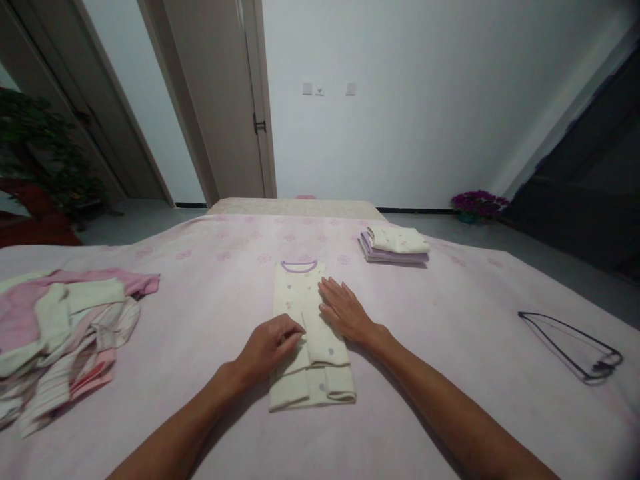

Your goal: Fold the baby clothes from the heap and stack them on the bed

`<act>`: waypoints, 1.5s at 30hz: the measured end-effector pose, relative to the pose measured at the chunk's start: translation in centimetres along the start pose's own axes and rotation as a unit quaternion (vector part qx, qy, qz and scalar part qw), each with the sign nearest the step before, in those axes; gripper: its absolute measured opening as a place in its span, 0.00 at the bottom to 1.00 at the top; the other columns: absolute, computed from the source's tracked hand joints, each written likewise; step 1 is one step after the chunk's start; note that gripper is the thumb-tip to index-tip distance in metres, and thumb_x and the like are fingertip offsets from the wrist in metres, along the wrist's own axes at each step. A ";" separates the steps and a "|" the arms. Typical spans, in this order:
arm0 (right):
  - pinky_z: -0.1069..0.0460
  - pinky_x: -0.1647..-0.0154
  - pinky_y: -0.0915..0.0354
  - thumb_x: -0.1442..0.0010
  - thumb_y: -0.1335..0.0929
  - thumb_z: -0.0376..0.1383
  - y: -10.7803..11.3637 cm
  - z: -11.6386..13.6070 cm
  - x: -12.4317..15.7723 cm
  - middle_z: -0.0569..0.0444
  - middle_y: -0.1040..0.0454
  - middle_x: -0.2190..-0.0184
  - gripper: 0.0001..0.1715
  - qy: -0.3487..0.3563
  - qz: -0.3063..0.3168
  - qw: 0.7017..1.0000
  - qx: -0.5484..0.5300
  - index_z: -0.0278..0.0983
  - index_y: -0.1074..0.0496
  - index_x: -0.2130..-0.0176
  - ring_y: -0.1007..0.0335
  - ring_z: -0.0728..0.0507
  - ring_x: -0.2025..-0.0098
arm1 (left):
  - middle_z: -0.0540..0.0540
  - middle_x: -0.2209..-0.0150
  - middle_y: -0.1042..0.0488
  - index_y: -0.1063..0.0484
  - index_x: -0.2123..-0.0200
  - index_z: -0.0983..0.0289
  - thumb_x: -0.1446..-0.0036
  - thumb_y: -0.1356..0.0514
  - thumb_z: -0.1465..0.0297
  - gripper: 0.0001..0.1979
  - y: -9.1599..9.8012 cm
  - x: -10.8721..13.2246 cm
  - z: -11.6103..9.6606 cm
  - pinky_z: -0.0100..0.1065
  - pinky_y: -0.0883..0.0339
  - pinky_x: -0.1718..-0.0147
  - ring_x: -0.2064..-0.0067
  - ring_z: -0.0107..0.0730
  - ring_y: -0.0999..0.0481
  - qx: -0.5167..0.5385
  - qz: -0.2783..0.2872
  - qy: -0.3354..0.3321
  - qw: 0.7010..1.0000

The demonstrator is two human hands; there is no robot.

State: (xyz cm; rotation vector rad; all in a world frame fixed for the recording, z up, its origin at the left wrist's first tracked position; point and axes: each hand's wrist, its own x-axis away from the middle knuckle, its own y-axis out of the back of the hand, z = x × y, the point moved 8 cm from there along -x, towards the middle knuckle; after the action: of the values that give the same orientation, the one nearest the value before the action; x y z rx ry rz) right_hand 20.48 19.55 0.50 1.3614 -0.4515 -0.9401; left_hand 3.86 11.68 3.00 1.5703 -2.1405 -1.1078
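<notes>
Head view: your left hand (273,347) pinches the cream top (300,293) in the middle of the pink bed (430,380). Your right hand (345,310) lies flat and wide on it. Farther back sit folded clothes (395,244), then the door (220,120) and white wall (410,107).

No readable text, label or number anywhere

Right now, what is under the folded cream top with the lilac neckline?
The pink flowered bedsheet shows all around the cream top, so the top lies on it. The left hand and right hand rest on top. Anything beneath the cloth is covered.
</notes>
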 end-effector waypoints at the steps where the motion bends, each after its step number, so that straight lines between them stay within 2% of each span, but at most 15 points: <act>1: 0.38 0.27 0.61 0.28 0.43 0.45 0.1 0.9 0.9 0.46 0.52 0.28 0.34 0.018 0.007 1.000 -0.004 0.37 0.49 0.29 0.62 0.41 0.26 | 0.54 0.63 0.24 0.22 0.58 0.62 0.35 0.46 0.66 0.12 -0.2 0.3 -0.3 0.32 0.34 0.61 0.62 0.32 0.26 -0.007 0.008 -0.018 1.000; 5: 0.38 0.27 0.61 0.29 0.41 0.45 -0.1 3.7 3.3 0.47 0.52 0.28 0.35 0.046 0.057 0.997 -0.020 0.40 0.49 0.29 0.61 0.41 0.26 | 0.54 0.62 0.26 0.23 0.56 0.60 0.36 0.44 0.69 0.11 -1.3 1.4 -1.5 0.31 0.35 0.60 0.60 0.33 0.27 -0.072 0.037 -0.089 0.993; 8: 0.37 0.28 0.60 0.30 0.41 0.45 0.1 4.4 3.9 0.47 0.48 0.29 0.33 0.043 0.065 0.996 -0.033 0.40 0.45 0.30 0.57 0.40 0.27 | 0.54 0.62 0.26 0.23 0.57 0.60 0.36 0.44 0.71 0.10 -1.6 1.8 -1.8 0.31 0.35 0.60 0.60 0.33 0.27 -0.108 0.038 -0.104 0.988; 12: 0.38 0.28 0.58 0.29 0.42 0.41 0.7 4.0 3.7 0.49 0.37 0.33 0.26 0.030 0.019 0.998 -0.061 0.42 0.36 0.35 0.48 0.42 0.30 | 0.54 0.64 0.26 0.23 0.61 0.61 0.35 0.44 0.70 0.08 -1.6 1.8 -2.0 0.31 0.34 0.61 0.61 0.33 0.27 -0.127 0.027 -0.104 0.986; 15: 0.39 0.29 0.54 0.29 0.42 0.39 1.0 3.0 3.4 0.48 0.35 0.35 0.25 -0.003 -0.029 0.997 -0.070 0.41 0.33 0.37 0.44 0.43 0.31 | 0.54 0.64 0.25 0.23 0.62 0.61 0.34 0.45 0.69 0.09 -1.2 1.2 -2.2 0.34 0.33 0.60 0.61 0.34 0.26 -0.146 -0.008 -0.107 0.983; 17: 0.38 0.29 0.53 0.30 0.42 0.38 0.8 2.6 3.1 0.46 0.37 0.34 0.26 -0.011 -0.048 0.997 -0.066 0.39 0.35 0.36 0.45 0.42 0.31 | 0.56 0.60 0.23 0.23 0.57 0.61 0.32 0.46 0.69 0.11 -1.0 0.4 -2.3 0.37 0.32 0.55 0.57 0.36 0.25 -0.157 -0.037 -0.113 0.980; 20: 0.38 0.29 0.53 0.30 0.43 0.37 0.4 2.1 2.5 0.46 0.41 0.32 0.28 -0.011 -0.060 0.997 -0.052 0.37 0.38 0.34 0.49 0.42 0.29 | 0.59 0.45 0.25 0.29 0.44 0.63 0.32 0.47 0.68 0.16 -1.5 -1.2 -2.3 0.45 0.36 0.42 0.41 0.43 0.29 -0.193 -0.049 -0.124 0.972; 23: 0.38 0.28 0.53 0.30 0.43 0.37 0.3 1.2 1.8 0.46 0.42 0.31 0.28 -0.012 -0.061 0.997 -0.034 0.38 0.40 0.33 0.51 0.42 0.29 | 0.63 0.35 0.35 0.37 0.36 0.64 0.34 0.43 0.66 0.25 -2.9 -2.4 -1.2 0.54 0.45 0.36 0.31 0.51 0.42 -0.245 -0.023 -0.103 0.964; 26: 0.37 0.29 0.53 0.29 0.44 0.37 0.6 -0.8 0.7 0.46 0.43 0.31 0.29 -0.039 -0.065 0.997 -0.014 0.38 0.41 0.32 0.52 0.41 0.28 | 0.65 0.32 0.41 0.39 0.34 0.65 0.35 0.43 0.63 0.28 -4.1 -2.7 0.4 0.58 0.47 0.35 0.30 0.54 0.45 -0.272 0.007 -0.067 0.960; 29: 0.38 0.28 0.55 0.28 0.45 0.39 0.6 -3.2 -1.2 0.44 0.48 0.29 0.30 -0.084 -0.049 0.995 -0.001 0.36 0.44 0.31 0.54 0.40 0.28 | 0.65 0.31 0.41 0.39 0.34 0.64 0.35 0.43 0.63 0.28 -4.5 -2.4 1.1 0.57 0.47 0.35 0.30 0.52 0.45 -0.273 0.007 -0.057 0.960; 33: 0.38 0.29 0.56 0.27 0.47 0.42 -0.5 -5.2 -4.1 0.44 0.49 0.29 0.32 -0.137 0.005 0.990 -0.012 0.34 0.46 0.30 0.56 0.38 0.27 | 0.66 0.34 0.37 0.36 0.37 0.65 0.36 0.43 0.67 0.25 -4.3 -2.1 1.1 0.55 0.43 0.36 0.32 0.50 0.40 -0.273 -0.019 -0.064 0.960; 38: 0.38 0.30 0.55 0.28 0.46 0.41 -1.7 -5.5 -6.8 0.46 0.45 0.30 0.30 -0.156 0.036 0.987 -0.018 0.36 0.43 0.31 0.53 0.38 0.28 | 0.66 0.38 0.32 0.33 0.41 0.65 0.39 0.42 0.71 0.22 -3.9 -2.0 0.6 0.54 0.38 0.38 0.36 0.50 0.33 -0.272 -0.053 -0.076 0.958; 45: 0.44 0.28 0.59 0.28 0.45 0.39 -2.5 -5.5 -7.6 0.48 0.45 0.30 0.29 -0.123 0.026 0.992 -0.015 0.36 0.42 0.32 0.54 0.45 0.28 | 0.65 0.40 0.32 0.32 0.52 0.64 0.42 0.41 0.74 0.14 -3.3 -1.9 -0.2 0.53 0.35 0.40 0.39 0.49 0.31 -0.246 -0.080 -0.081 0.963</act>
State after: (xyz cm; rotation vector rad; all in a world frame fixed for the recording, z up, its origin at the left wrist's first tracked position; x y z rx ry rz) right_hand 19.50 29.07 -1.22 1.2050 -0.6539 -1.0712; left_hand 6.99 12.86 1.20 1.4678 -1.6587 -1.7125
